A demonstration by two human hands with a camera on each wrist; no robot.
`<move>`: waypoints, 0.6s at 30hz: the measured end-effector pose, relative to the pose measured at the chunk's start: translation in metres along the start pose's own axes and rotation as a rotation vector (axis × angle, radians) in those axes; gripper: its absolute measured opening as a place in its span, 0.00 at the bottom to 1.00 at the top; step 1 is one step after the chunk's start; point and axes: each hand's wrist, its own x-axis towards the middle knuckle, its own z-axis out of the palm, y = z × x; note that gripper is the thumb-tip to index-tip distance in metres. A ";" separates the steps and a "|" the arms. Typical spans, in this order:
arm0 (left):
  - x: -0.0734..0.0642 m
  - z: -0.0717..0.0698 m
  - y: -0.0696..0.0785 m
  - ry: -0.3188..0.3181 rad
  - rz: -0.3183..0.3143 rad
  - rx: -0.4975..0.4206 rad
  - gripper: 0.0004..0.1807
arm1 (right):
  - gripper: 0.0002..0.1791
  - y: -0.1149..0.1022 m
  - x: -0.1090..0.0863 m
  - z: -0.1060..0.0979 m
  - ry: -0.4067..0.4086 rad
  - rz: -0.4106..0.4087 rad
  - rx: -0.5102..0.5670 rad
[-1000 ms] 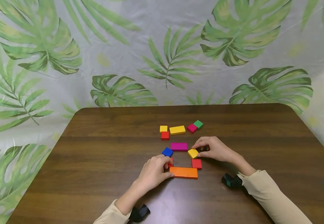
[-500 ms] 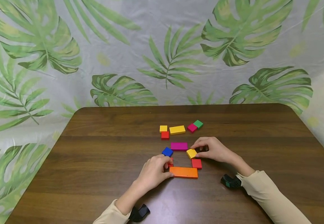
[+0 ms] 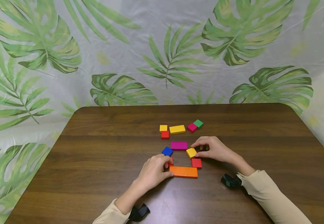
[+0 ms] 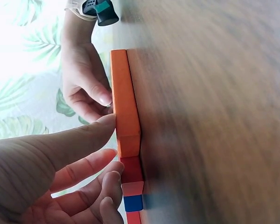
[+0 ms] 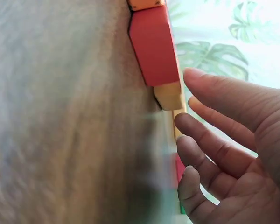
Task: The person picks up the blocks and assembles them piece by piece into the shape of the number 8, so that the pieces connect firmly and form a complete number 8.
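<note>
In the head view, my left hand (image 3: 154, 171) rests at the left of a block outline. Its thumb touches the left end of the long orange block (image 3: 183, 172); its fingertips touch a red block (image 4: 132, 169), mostly hidden by them from above. Just behind sits a blue block (image 3: 167, 151). My right hand (image 3: 213, 149) pinches a small tilted yellow block (image 3: 191, 152) between thumb and index finger. That block stands between a second red block (image 3: 196, 163) and a flat magenta block (image 3: 179, 146). In the right wrist view, the other fingers hang loosely curled.
Farther back on the brown wooden table (image 3: 108, 140) lie a yellow square block (image 3: 163, 128), a red square block (image 3: 165, 135), a long yellow block (image 3: 177, 129), a crimson block (image 3: 192, 127) and a green block (image 3: 198, 123). A leaf-patterned sheet (image 3: 178, 46) hangs behind.
My right hand has shifted the small yellow block slightly left, toward the magenta block, and then stays put. The left hand has kept its place.
</note>
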 end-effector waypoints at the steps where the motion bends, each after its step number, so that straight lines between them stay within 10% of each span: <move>1: 0.000 0.000 0.000 0.000 0.000 0.000 0.14 | 0.15 0.000 -0.001 -0.001 0.003 -0.001 0.000; 18: -0.001 -0.001 0.001 0.006 0.007 0.004 0.14 | 0.15 0.005 -0.016 -0.012 -0.203 0.001 0.109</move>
